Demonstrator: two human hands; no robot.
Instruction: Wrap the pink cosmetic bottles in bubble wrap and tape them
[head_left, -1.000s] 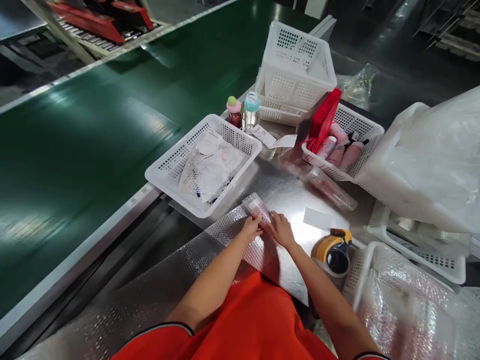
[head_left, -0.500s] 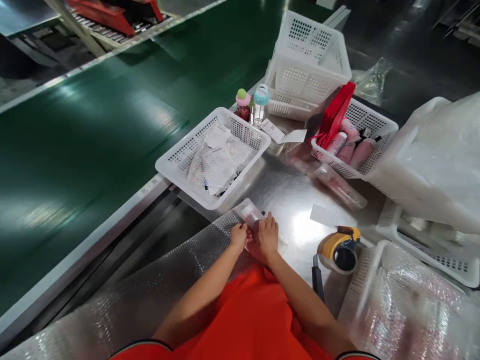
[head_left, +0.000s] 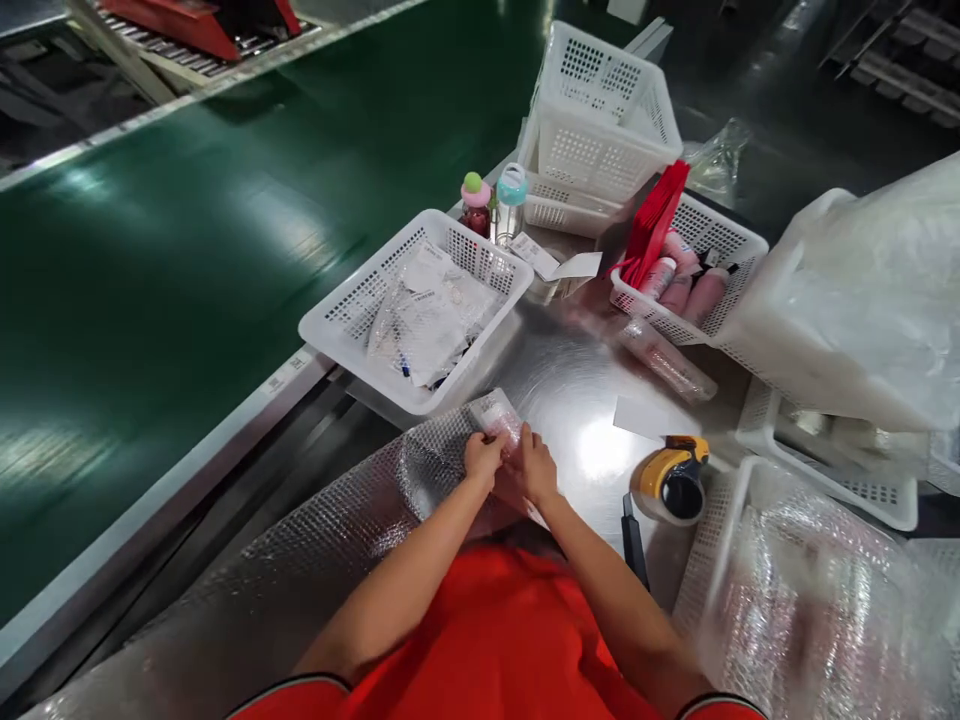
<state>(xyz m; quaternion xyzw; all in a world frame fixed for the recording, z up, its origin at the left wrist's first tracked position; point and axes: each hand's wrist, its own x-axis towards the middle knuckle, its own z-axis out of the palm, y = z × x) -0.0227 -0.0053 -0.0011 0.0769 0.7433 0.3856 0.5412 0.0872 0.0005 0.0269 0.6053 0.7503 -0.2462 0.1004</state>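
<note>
Between my hands is a small bubble-wrapped package (head_left: 498, 414), clear with pinkish contents and a white patch at its far end. My left hand (head_left: 484, 458) pinches its left side, fingers closed. Along its right side my right hand (head_left: 538, 466) grips it, thumb and fingers bent round the edge. What exactly lies inside the wrap cannot be made out. A long sheet of bubble wrap (head_left: 330, 520) spreads from under the package to the lower left. Right of my hands lie a yellow-and-black tape dispenser (head_left: 673, 482) and a black-handled cutter (head_left: 633, 545).
A white basket (head_left: 315, 330) of wrapped packets stands ahead, beside the green conveyor (head_left: 187, 230). Two bottles (head_left: 511, 205) stand behind it. A basket (head_left: 739, 235) with pink tubes, a wrapped roll (head_left: 667, 358), and a basket (head_left: 731, 530) of bubble-wrapped items are on the right.
The package has turned more upright between my hands, and its pinkish wrapped end shows more. My left fingers have shifted onto its side. The view has moved slightly.
</note>
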